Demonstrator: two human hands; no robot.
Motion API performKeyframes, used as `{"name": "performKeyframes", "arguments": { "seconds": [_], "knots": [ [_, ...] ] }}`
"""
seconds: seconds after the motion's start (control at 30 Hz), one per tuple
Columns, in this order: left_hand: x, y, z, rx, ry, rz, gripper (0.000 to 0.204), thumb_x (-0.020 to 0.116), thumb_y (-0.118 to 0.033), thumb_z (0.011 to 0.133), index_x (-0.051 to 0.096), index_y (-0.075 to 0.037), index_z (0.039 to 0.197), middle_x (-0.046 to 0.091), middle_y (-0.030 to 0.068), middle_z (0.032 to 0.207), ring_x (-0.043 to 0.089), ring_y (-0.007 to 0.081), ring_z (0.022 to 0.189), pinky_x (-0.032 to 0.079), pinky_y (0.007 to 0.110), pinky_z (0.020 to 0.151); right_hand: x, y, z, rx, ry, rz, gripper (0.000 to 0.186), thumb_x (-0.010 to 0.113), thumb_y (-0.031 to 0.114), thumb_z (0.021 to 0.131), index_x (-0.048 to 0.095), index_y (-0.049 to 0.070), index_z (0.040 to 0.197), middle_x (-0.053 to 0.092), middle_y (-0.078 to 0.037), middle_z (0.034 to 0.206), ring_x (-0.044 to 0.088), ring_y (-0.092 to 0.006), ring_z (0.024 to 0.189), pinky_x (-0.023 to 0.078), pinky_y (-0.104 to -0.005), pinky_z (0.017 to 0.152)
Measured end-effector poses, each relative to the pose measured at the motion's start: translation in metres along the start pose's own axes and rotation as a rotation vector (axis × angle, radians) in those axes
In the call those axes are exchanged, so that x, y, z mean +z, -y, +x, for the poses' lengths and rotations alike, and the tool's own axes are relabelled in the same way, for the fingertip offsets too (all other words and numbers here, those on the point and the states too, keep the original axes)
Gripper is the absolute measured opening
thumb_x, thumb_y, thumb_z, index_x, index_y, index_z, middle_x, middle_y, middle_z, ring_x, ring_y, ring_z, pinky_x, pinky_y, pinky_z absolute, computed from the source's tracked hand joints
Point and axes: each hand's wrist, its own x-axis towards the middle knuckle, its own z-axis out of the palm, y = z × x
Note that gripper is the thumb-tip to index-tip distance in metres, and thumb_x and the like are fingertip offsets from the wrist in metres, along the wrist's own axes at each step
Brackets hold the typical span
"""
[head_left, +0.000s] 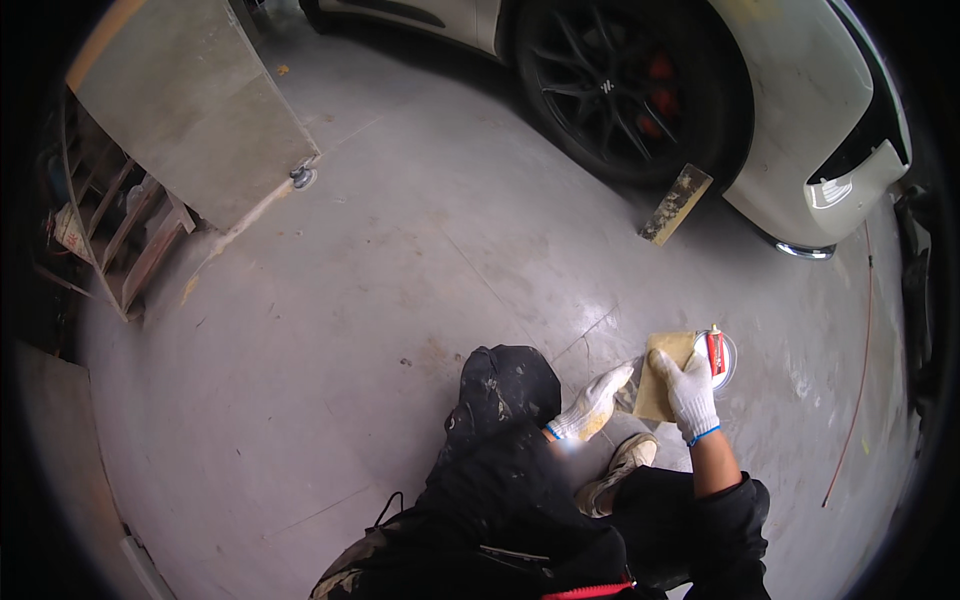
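My right hand [690, 390], in a white knit glove with a blue cuff edge, grips a tan rectangular board [655, 402], its thumb lying across the face. Just left of the board, my gloved left hand [597, 402] has its fingers pressed together and pointing at the board's edge. What those fingers hold, if anything, is hidden. A dark, stained flat piece [626, 399] shows between the left fingertips and the board; whether it is separate cannot be made out. Beyond my right fingers a red tube with a pale cap [716, 352] lies on a round white can [729, 360].
A white car [790, 90] stands ahead, with a black wheel [607, 86]. Near the tyre rests a stained block [677, 205]. A thin rod [860, 380] lies at the right. Leftward are a leaning panel [195, 110] and a wooden rack [130, 225]. My shoe [625, 468] is below my hands.
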Motion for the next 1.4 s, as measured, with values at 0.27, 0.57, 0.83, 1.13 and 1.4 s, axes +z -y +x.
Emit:
{"name": "performKeyframes", "arguments": {
  "seconds": [0.27, 0.57, 0.83, 1.13, 1.4],
  "knots": [
    [0.01, -0.002, 0.012, -0.582, -0.187, -1.095, 0.074, 0.041, -0.063, 0.109, 0.045, -0.005, 0.155, 0.059, 0.0121, 0.147, 0.058, 0.0243, 0.133, 0.05, 0.04, 0.111, 0.013, -0.015, -0.001, -0.266, 0.166, -0.213, 0.025, 0.071, 0.019, 0.1, 0.073, -0.004, 0.108, 0.078, -0.01, 0.091, 0.074, -0.0166, 0.082, 0.059, -0.0335, 0.075],
    [-0.003, -0.053, 0.016, -0.555, -0.207, -0.959, 0.087, 0.027, -0.072, 0.108, 0.047, -0.001, 0.154, 0.065, 0.0142, 0.135, 0.063, 0.0245, 0.126, 0.055, 0.038, 0.103, 0.028, 0.002, -0.022, -0.185, 0.221, -0.187, 0.031, 0.075, 0.026, 0.097, 0.074, -0.003, 0.106, 0.078, -0.017, 0.088, 0.076, -0.0229, 0.079, 0.059, -0.0373, 0.074],
    [-0.01, -0.072, 0.027, -0.722, -0.235, -0.959, 0.107, 0.024, -0.086, 0.098, 0.051, 0.004, 0.149, 0.063, 0.0179, 0.138, 0.063, 0.0287, 0.127, 0.049, 0.043, 0.112, 0.024, 0.001, -0.019, -0.168, 0.294, -0.15, 0.028, 0.074, 0.025, 0.097, 0.075, -0.001, 0.105, 0.078, -0.018, 0.087, 0.078, -0.0257, 0.081, 0.059, -0.0381, 0.076],
    [-0.003, -0.076, 0.027, -0.68, -0.265, -1.211, 0.114, 0.022, -0.09, 0.095, 0.052, 0.009, 0.144, 0.062, 0.0222, 0.139, 0.06, 0.0333, 0.128, 0.046, 0.044, 0.113, 0.029, 0.0, -0.035, -0.277, 0.293, -0.122, 0.028, 0.074, 0.025, 0.097, 0.075, -0.001, 0.109, 0.078, -0.017, 0.086, 0.077, -0.023, 0.078, 0.059, -0.0359, 0.073],
    [-0.013, -0.087, 0.028, -0.618, -0.15, -1.201, 0.118, 0.028, -0.091, 0.093, 0.039, 0.009, 0.154, 0.053, 0.0228, 0.151, 0.058, 0.0356, 0.134, 0.043, 0.047, 0.117, 0.02, -0.007, -0.026, -0.142, 0.161, 0.037, 0.026, 0.075, 0.026, 0.098, 0.076, 0.001, 0.104, 0.078, -0.011, 0.084, 0.074, -0.0146, 0.071, 0.06, -0.033, 0.067]
  ]
}}
